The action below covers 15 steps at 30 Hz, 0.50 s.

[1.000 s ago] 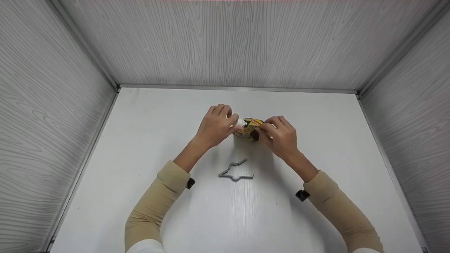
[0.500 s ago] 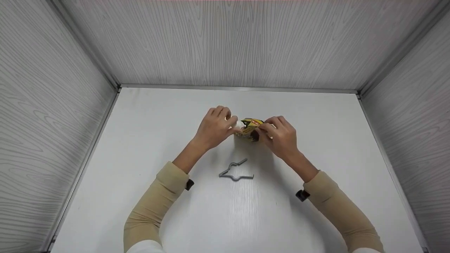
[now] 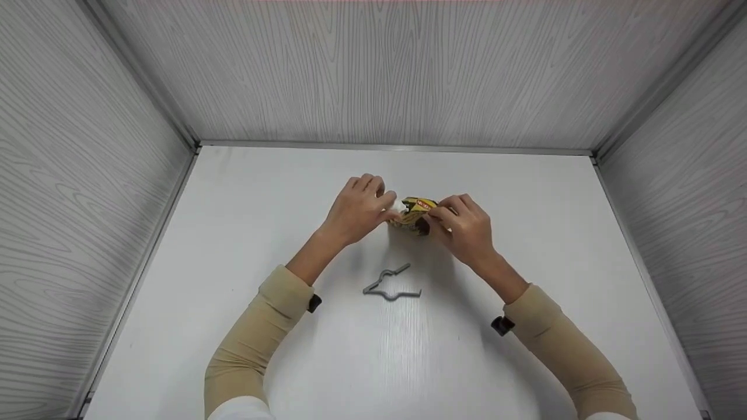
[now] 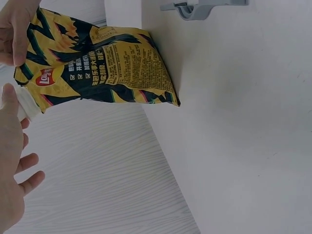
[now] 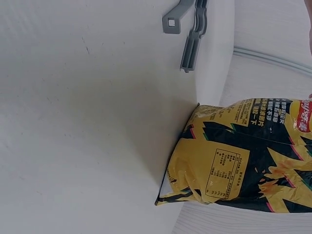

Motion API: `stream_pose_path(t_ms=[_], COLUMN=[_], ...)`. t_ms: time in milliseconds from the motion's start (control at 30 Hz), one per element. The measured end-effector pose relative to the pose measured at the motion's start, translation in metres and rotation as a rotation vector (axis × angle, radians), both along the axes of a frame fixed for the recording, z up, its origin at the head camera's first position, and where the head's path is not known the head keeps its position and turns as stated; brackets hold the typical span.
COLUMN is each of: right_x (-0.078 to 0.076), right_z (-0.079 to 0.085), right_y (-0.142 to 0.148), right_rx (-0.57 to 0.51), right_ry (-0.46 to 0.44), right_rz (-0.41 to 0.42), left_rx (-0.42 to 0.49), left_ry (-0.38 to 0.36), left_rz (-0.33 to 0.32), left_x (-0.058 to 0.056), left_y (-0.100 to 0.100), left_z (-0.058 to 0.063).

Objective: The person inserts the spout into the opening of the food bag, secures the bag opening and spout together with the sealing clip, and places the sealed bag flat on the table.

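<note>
A yellow and black Lay's chip bag [image 4: 112,68] stands upright on the table, its top between the two hands. My left hand [image 3: 356,211] pinches a small white round piece [image 4: 28,103], like a cap or spout, against the bag's top edge. Exactly how that piece sits in the bag's mouth is partly hidden by the fingers. On the other side, my right hand [image 3: 465,228] pinches the bag's upper edge between thumb and fingers. Nearer the person lies a grey hinged bag clip [image 3: 392,286], spread apart, with a bulge in each arm.
The white tabletop [image 3: 280,192] is bounded by a grey wood-grain back wall [image 3: 373,76] and two side walls. Metal strips run along the wall edges. The clip lies a short way in front of the bag.
Both hands stay nearly in place at the bag's top, with only slight shifts of the fingers. The bag's mouth looks a little more creased. The clip has not moved.
</note>
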State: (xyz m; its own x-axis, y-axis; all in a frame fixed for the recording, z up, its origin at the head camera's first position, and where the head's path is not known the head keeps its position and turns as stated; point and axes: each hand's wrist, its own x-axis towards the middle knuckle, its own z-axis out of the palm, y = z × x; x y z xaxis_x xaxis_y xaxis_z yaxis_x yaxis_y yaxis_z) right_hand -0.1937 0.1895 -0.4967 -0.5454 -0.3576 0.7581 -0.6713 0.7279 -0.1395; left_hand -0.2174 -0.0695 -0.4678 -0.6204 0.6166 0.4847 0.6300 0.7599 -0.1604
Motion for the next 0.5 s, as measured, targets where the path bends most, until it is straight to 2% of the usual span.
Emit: stream_pose_path(t_ms=[167,500], right_x=[0.0006,-0.0012], right_z=[-0.0002,-0.0005], right_y=[0.001,0.0012], right_rx=[0.008,-0.011], right_ry=[0.003,0.017], right_rz=[0.006,0.022], left_rx=[-0.004,-0.06], left_ry=[0.0,0.075], left_rz=[-0.005,-0.002], left_x=[-0.0012,-0.0034], left_y=[0.0005,0.0018], left_z=[0.0017,0.0034])
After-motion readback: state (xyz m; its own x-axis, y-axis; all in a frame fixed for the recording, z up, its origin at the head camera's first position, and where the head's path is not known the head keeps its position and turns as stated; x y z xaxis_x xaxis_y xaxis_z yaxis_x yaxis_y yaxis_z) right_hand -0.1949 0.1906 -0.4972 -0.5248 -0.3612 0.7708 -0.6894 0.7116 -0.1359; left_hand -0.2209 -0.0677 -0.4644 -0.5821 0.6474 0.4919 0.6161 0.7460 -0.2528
